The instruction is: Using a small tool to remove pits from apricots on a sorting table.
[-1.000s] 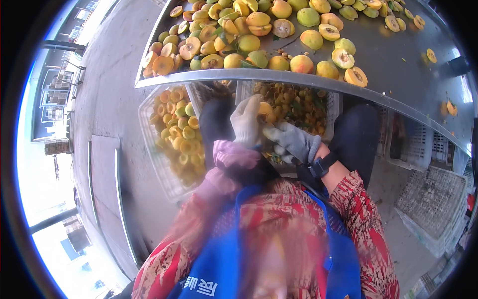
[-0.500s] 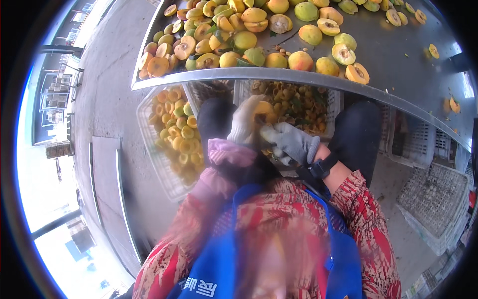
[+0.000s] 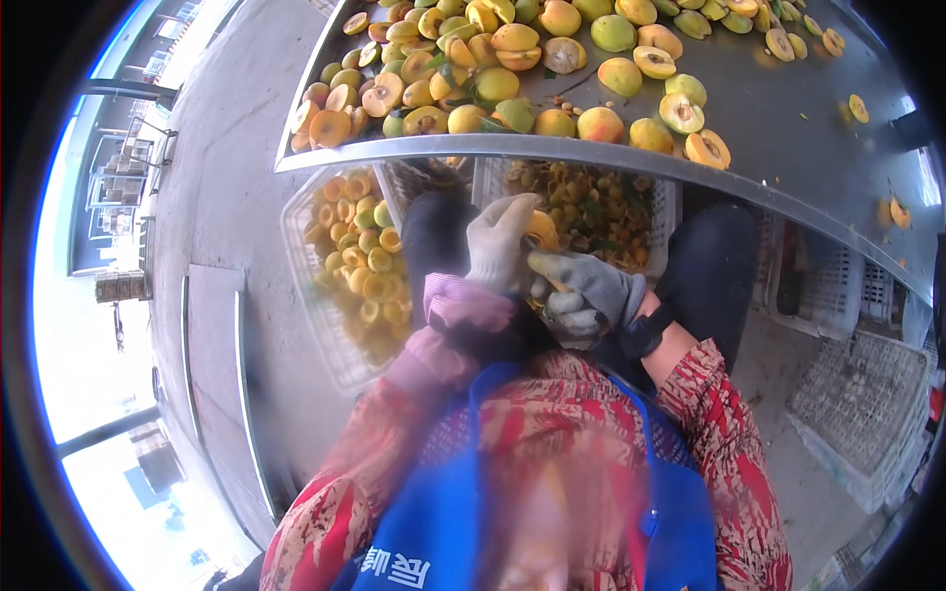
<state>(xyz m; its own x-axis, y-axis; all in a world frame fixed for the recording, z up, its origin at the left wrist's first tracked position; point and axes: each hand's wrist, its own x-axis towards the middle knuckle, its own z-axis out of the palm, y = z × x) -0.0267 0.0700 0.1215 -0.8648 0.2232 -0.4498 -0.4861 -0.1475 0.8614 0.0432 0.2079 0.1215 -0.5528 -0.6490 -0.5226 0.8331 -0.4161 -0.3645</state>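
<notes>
My left hand (image 3: 496,236), in a white knit glove, is closed round a yellow peach half (image 3: 541,229) between my knees. Close beside the fruit is my right hand (image 3: 589,287), in a grey glove with curled fingers. A small pale piece shows between those fingers, perhaps a tool's handle; the rest is hidden. Below my hands stands a white crate (image 3: 666,219) with small brownish-yellow fruit pieces and leaves. To its left, another white crate (image 3: 313,286) holds hollowed yellow peach halves (image 3: 377,287).
A metal table (image 3: 778,113) with a raised rim spans the front, bearing many whole and halved peaches (image 3: 613,32). Stacked grey-white plastic crates (image 3: 849,394) stand at the right. A flat panel (image 3: 217,364) lies on the concrete floor to the left.
The peach half has turned in my left hand, and its dark centre no longer shows. My right hand has shifted slightly right and down. The view has moved a little.
</notes>
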